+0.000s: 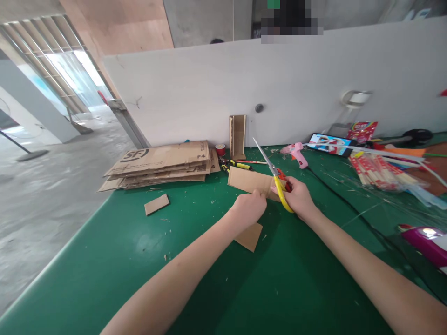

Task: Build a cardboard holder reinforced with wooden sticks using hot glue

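Note:
Between my hands is a strip of tan cardboard [246,180], raised a little above the green table. My left hand [250,207] is closed on its near edge, fingers pinched. My right hand [296,195] is closed around the yellow handle of a pair of scissors [278,179] and also touches the strip's right end. The blades point up and to the left, away from the cardboard. Below my left wrist lies a loose cardboard piece [250,237], partly covered by the forearm. Another small cardboard piece [157,204] rests to the left.
Flattened cardboard [164,160] is stacked at the back left, beside an upright cardboard channel [238,137] and yellow-black pliers [240,165]. A pink glue gun [296,153], a phone [331,143] and packaged sticks [380,174] lie right. A white partition [195,93] bounds the green table [132,260].

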